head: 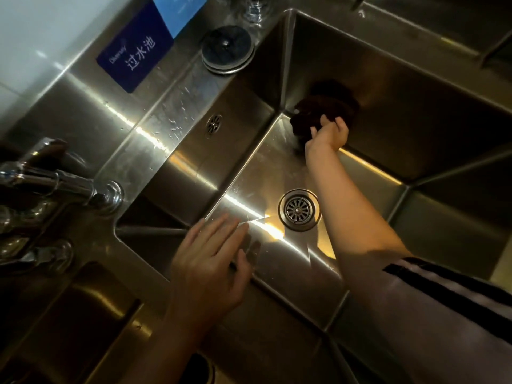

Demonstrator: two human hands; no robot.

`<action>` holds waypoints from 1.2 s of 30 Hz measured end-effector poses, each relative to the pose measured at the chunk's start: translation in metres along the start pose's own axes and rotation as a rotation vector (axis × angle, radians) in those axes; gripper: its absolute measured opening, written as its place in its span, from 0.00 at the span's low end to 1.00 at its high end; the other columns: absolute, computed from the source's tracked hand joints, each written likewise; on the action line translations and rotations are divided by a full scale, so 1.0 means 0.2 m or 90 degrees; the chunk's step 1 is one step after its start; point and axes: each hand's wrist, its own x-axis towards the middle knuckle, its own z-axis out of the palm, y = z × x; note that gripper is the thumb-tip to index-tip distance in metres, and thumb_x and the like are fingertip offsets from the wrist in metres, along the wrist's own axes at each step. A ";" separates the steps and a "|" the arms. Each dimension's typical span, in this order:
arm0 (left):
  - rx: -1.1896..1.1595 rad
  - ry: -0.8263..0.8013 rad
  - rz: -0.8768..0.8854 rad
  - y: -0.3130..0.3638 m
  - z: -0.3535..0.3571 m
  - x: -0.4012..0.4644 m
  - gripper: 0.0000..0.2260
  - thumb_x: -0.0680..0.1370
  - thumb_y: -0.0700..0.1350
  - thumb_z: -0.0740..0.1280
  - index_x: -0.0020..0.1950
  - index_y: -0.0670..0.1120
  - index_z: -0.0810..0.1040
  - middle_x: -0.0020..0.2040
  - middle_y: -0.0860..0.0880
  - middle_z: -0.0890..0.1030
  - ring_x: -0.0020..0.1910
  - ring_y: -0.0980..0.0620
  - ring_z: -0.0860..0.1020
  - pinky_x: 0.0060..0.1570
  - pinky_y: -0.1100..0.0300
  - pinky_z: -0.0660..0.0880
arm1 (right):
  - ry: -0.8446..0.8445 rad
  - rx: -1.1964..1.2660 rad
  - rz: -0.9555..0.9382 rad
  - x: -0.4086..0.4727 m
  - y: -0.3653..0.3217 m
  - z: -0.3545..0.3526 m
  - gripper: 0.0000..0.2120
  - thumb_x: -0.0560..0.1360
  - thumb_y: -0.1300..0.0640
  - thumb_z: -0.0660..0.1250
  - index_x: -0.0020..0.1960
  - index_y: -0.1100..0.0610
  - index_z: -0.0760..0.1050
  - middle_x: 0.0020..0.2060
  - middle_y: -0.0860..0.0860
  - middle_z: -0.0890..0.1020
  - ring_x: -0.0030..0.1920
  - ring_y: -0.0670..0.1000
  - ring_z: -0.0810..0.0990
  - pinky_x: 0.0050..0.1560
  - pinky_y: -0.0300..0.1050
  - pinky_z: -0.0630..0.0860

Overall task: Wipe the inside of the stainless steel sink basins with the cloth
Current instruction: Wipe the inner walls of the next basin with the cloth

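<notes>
A deep stainless steel sink basin (277, 167) fills the middle of the head view, with a round drain strainer (298, 209) in its floor. My right hand (329, 134) reaches down into the far corner and grips a dark brown cloth (324, 112), which is pressed against the far wall near the floor. My left hand (213, 261) hovers over the near left rim of the basin with its fingers straight and spread, holding nothing.
A chrome tap (55, 181) juts out at the left. A round drain plug (227, 49) lies on the back ledge beside a blue sign (133, 51). An overflow grille (214, 123) sits in the left wall. Another basin (443, 20) lies beyond.
</notes>
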 end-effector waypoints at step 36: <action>0.032 -0.035 -0.061 0.02 -0.02 0.01 0.13 0.76 0.45 0.61 0.53 0.44 0.83 0.48 0.49 0.84 0.44 0.52 0.82 0.41 0.59 0.78 | 0.014 0.002 -0.026 0.01 -0.22 -0.18 0.18 0.78 0.72 0.53 0.63 0.59 0.69 0.64 0.57 0.73 0.56 0.54 0.80 0.51 0.51 0.75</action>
